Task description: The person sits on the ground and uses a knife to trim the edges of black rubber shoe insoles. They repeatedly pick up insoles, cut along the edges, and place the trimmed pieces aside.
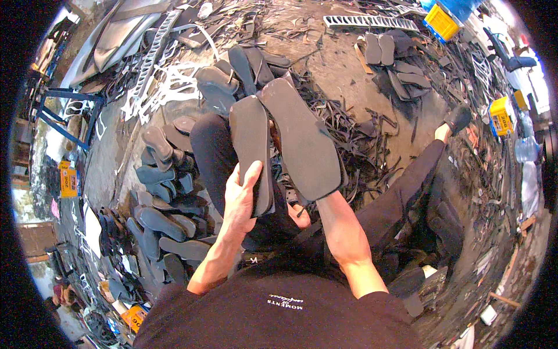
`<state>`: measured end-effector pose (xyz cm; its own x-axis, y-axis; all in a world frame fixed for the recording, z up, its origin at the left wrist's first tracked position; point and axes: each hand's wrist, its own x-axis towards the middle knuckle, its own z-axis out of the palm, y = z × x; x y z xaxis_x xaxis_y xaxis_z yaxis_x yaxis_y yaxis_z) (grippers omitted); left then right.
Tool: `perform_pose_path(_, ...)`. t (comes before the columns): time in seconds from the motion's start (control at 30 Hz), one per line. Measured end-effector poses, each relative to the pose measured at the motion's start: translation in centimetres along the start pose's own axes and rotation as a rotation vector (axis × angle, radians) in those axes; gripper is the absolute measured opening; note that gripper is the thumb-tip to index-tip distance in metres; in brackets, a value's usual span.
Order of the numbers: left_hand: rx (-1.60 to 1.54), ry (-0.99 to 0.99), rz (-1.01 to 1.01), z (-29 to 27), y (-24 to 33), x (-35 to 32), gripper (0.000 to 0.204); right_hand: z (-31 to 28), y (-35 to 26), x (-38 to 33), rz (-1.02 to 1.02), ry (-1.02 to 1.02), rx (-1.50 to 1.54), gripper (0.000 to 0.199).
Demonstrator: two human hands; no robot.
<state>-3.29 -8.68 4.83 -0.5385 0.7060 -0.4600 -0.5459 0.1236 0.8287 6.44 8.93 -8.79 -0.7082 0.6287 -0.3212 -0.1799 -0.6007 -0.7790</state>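
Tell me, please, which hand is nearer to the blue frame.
Left. The left hand, gripping the slim sole, is right of the blue frame; the right hand, hidden behind the wide sole, is farther right, its forearm showing.

And it's a workshop, shoe work by the look of it: soles [305, 154] held up and heaped around, dark offcuts [356, 135] tangled across a grimy floor [343, 75], white punched-out scraps [174, 81] sprawling far left.
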Motion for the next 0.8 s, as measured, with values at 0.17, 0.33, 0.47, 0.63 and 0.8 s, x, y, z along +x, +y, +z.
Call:
perform_pose_path(0.17, 0.395, -0.271, 0.050, -4.0, 1.8, -3.1, 0.048, 0.8, -4.1, 3.3, 0.186, -0.125, -0.269, 0.054)
perform_pose_path(0.33, 0.601, -0.356, 0.083, -5.9, 2.2, -2.8, 0.048, 5.8, -5.8, -5.6, -0.221, -0.087, -0.223, 0.055)
perform_pose_path(0.47, 0.352, -0.269, 0.121, -2.5, 1.6, -0.6, 0.044, 7.4, -6.4, -13.5, -0.008, -0.006, -0.278, 0.050)
perform_pose_path(0.63, 0.399, -0.239, 0.067, 0.8, 1.8, 0.9, 0.038, 5.6, -9.0, -19.5, -0.115, 0.189, -0.596, 0.035)
perform_pose_path(0.8, 0.435, -0.303, 0.136, 2.3, 3.9, 0.7, 0.037, 3.8, -9.6, -24.3, -0.243, 0.268, -1.119, 0.024)
